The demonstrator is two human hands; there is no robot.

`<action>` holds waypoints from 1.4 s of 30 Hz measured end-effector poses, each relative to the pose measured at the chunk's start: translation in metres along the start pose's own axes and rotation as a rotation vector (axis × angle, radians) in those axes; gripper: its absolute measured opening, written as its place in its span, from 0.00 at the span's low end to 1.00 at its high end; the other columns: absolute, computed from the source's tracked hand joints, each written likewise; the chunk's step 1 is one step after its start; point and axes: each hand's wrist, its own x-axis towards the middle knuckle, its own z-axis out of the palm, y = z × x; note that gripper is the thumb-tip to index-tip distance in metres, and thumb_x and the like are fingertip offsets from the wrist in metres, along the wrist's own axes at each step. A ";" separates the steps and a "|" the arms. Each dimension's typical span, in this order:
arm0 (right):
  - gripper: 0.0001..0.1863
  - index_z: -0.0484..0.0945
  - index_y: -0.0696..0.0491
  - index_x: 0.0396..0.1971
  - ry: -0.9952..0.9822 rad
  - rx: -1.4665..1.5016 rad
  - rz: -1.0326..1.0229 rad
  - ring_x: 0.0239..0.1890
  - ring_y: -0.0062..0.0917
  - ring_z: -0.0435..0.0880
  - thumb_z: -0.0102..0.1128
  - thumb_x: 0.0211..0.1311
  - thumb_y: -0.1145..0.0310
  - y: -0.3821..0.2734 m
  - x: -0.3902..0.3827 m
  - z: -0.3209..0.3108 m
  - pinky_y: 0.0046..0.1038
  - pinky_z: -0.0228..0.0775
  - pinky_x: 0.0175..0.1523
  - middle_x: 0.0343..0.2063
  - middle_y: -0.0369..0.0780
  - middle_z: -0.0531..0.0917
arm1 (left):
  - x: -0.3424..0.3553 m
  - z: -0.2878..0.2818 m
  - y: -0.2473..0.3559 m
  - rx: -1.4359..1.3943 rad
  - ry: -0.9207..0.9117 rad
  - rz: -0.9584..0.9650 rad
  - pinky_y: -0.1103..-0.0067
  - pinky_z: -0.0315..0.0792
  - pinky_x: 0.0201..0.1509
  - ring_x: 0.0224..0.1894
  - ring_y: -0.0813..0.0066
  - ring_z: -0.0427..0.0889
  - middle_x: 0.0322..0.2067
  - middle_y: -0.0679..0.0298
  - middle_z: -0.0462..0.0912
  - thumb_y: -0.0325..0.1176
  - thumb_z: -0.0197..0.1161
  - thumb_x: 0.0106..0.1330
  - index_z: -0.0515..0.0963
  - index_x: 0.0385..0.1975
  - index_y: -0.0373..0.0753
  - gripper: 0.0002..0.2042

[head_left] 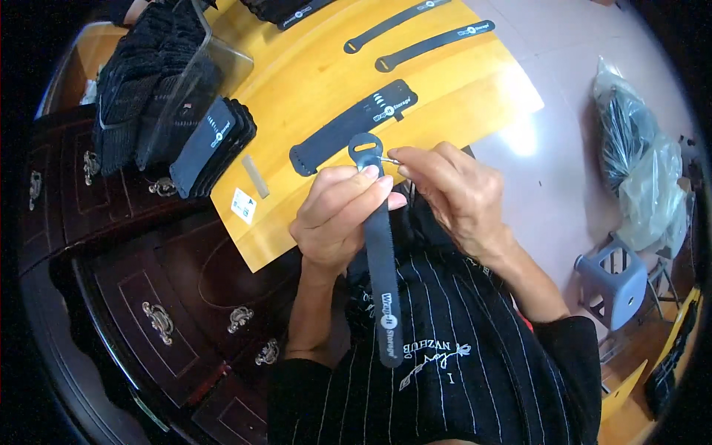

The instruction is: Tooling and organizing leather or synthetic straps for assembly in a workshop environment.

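My left hand (337, 211) pinches a black strap (383, 267) just below its rounded, slotted end. The strap's long tail hangs down in front of my striped black shirt. At the side of that slotted end, my right hand (460, 193) grips a thin metal tool (389, 160) between thumb and forefinger, its tip touching or very close to the strap. What kind of tool it is cannot be made out. Just beyond my hands, a wider black strap bundle (348, 130) lies on the yellow wooden table (297, 85).
Two loose straps (437, 47) lie toward the table's far edge. At left, a stack of black straps (211, 148) sits beside a clear plastic bin (233, 63), near a white label (243, 206). Dark drawers (159, 319) stand left; a blue stool (612, 282) and plastic bag (638, 156) are right.
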 end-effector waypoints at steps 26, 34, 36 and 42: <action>0.06 0.79 0.49 0.34 -0.162 0.092 0.069 0.23 0.33 0.80 0.59 0.58 0.66 0.012 -0.002 -0.016 0.32 0.71 0.26 0.22 0.39 0.79 | -0.004 0.002 0.003 -0.150 -0.241 -0.070 0.78 0.74 0.33 0.31 0.66 0.78 0.32 0.61 0.79 0.23 0.74 0.40 0.81 0.33 0.33 0.16; 0.09 0.80 0.50 0.40 -0.211 0.414 0.241 0.25 0.29 0.82 0.58 0.60 0.67 0.005 0.006 -0.021 0.29 0.72 0.29 0.25 0.39 0.81 | -0.003 -0.005 -0.009 -0.570 -0.155 -0.278 0.79 0.73 0.35 0.31 0.68 0.81 0.30 0.59 0.81 0.26 0.74 0.44 0.82 0.30 0.34 0.13; 0.10 0.79 0.51 0.41 -0.143 0.454 0.073 0.25 0.29 0.82 0.58 0.60 0.68 0.006 0.005 -0.023 0.29 0.72 0.30 0.25 0.40 0.82 | -0.007 -0.004 -0.014 -0.829 -0.092 -0.387 0.79 0.73 0.35 0.31 0.69 0.80 0.32 0.58 0.78 0.30 0.70 0.54 0.78 0.28 0.34 0.09; 0.08 0.78 0.51 0.38 -0.181 0.168 0.206 0.25 0.33 0.82 0.60 0.57 0.71 -0.018 0.005 -0.042 0.29 0.72 0.27 0.24 0.39 0.81 | -0.003 0.037 0.010 -1.057 0.338 -0.704 0.78 0.74 0.36 0.31 0.71 0.78 0.36 0.58 0.74 0.30 0.62 0.63 0.66 0.39 0.36 0.12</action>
